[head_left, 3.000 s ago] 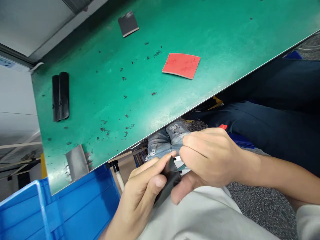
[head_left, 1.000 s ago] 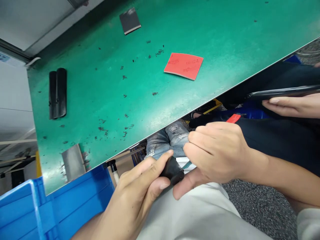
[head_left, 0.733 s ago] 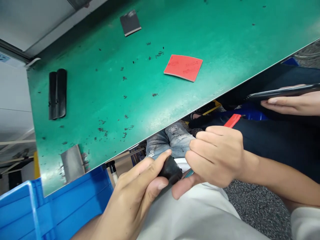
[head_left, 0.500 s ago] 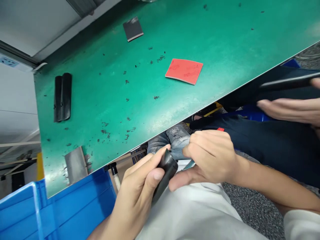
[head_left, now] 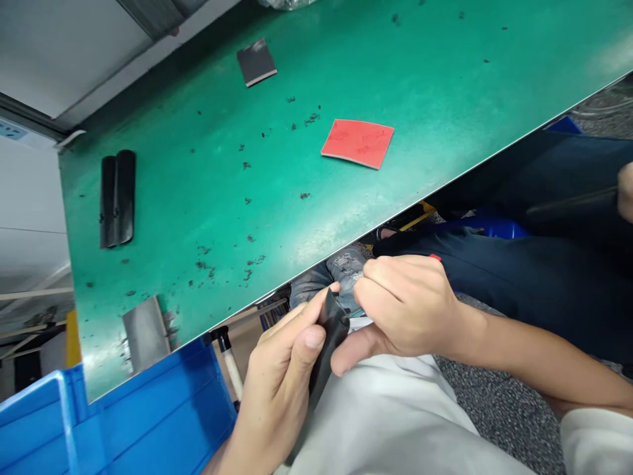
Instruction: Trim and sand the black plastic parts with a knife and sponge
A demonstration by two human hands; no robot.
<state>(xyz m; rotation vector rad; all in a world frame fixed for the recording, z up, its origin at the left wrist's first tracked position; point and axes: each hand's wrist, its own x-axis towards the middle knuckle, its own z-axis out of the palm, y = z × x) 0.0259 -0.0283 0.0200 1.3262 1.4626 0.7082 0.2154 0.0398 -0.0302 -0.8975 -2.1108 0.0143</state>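
Observation:
My left hand (head_left: 279,376) is shut around a black rubber sleeve (head_left: 327,349), whose long end hangs down past my palm toward my lap. My right hand (head_left: 405,307) is pinched right beside the sleeve's upper end, with the thumb below and the fingers above. A thin teal-and-metal tool showed in that pinch earlier. Here my fingers hide it. Both hands are over my white clothing, below the table's edge.
A green work mat (head_left: 297,198) carries a red pad (head_left: 357,143), a dark grey abrasive sheet (head_left: 256,63), black curved strips (head_left: 117,198), a metal plate (head_left: 146,333) and dark crumbs. A blue crate (head_left: 148,422) stands at lower left. A co-worker's hand (head_left: 626,191) holds a dark slab at right.
The black sleeve has turned from a short crosswise stub to hanging lengthwise from my left hand. The co-worker's hand has moved right to the frame edge, and the red strip beyond my right hand is mostly hidden.

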